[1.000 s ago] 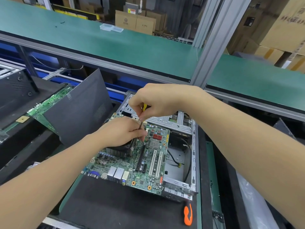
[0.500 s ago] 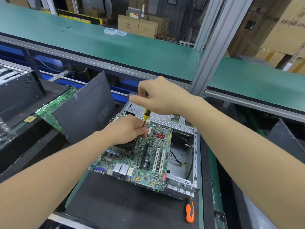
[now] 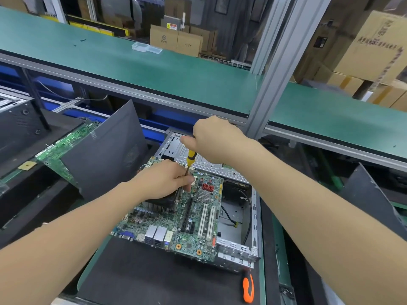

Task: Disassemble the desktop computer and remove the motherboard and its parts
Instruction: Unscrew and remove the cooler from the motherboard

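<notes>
Nearest you, off the motherboard's (image 3: 193, 219) near right corner, an orange-handled tool (image 3: 248, 288) lies on the black mat (image 3: 143, 278). The motherboard sits askew in the open metal chassis (image 3: 236, 249), and its port edge reaches out over the mat toward you. To the board's right the chassis floor is bare, with black cables (image 3: 247, 208) looping across it. Two white expansion slots (image 3: 207, 219) run along the board's right half.

Further in, your left hand (image 3: 163, 180) rests over the CPU cooler (image 3: 161, 204) on the board's left half. Its fingertips pinch the lower shaft of the screwdriver (image 3: 190, 156) just above the board. A red heatsink (image 3: 207, 187) sits just right of those fingertips.

Above the board's far edge, your right hand (image 3: 217, 142) is curled round the top of the screwdriver's yellow-and-black handle, holding the tool nearly upright.

Left of the motherboard a dark side panel (image 3: 105, 155) leans at an angle, partly covering a second green circuit board (image 3: 66, 144). Well beyond the motherboard runs a green shelf (image 3: 154, 69) with a clear plastic box (image 3: 146, 47) on it, and cardboard boxes (image 3: 176, 39) are stacked behind that
</notes>
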`<action>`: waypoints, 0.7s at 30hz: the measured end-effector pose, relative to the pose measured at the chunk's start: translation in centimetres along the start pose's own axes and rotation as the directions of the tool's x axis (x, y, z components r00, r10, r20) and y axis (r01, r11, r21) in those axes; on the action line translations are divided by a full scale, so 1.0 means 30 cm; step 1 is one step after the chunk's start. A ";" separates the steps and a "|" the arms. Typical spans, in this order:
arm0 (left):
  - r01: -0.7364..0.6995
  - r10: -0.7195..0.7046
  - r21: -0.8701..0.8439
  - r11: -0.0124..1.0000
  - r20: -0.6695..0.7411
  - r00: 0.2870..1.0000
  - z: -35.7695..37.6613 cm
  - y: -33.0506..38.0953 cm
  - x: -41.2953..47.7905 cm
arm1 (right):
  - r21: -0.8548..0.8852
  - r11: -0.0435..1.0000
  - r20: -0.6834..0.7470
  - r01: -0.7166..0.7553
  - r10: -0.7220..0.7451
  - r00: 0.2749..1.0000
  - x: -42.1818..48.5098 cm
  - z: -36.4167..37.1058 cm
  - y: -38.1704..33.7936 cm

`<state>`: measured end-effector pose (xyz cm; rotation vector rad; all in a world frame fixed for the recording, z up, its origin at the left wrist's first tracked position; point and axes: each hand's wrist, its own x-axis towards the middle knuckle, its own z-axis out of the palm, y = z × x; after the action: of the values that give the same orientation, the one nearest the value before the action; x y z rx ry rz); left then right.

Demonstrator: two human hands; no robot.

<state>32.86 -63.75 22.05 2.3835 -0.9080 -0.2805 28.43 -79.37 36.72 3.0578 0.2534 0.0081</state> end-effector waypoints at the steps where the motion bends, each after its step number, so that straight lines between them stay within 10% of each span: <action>1: 0.003 -0.003 -0.004 1.000 0.001 1.000 -0.001 0.000 0.001 | -0.013 0.999 0.032 0.032 -0.031 0.999 0.005 -0.004 0.006; 21: -0.029 0.029 -0.027 0.999 0.000 1.000 -0.008 0.001 -0.010 | 0.059 0.894 0.178 0.444 -0.447 0.877 0.040 -0.033 0.058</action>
<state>32.71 -63.47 22.27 2.3437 -0.9325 -0.2798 29.90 -80.82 37.84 2.9066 0.9388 -0.3075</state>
